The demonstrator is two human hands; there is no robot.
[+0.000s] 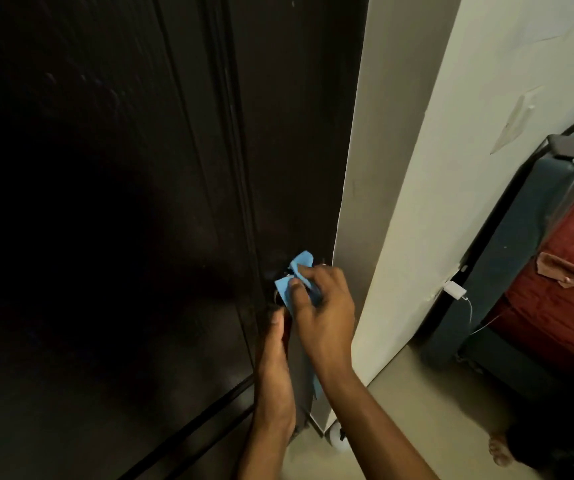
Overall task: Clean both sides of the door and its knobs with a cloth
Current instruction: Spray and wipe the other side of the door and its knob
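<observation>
Head view: a dark brown door (123, 202) fills the frame from 12 round to 9 o'clock. A cream wall (434, 168) stands at 2 o'clock, a red-covered bed (562, 289) at 3. Near 6 o'clock the right hand (323, 306), fingers curled, presses a blue cloth (287, 289) around the knob, hidden beneath. The left hand (275, 368) lies just below, fingers straight against the door.

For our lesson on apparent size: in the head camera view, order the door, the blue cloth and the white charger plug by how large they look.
1. door
2. blue cloth
3. white charger plug, though it sits farther from the camera, so its true size is unsure.
</observation>
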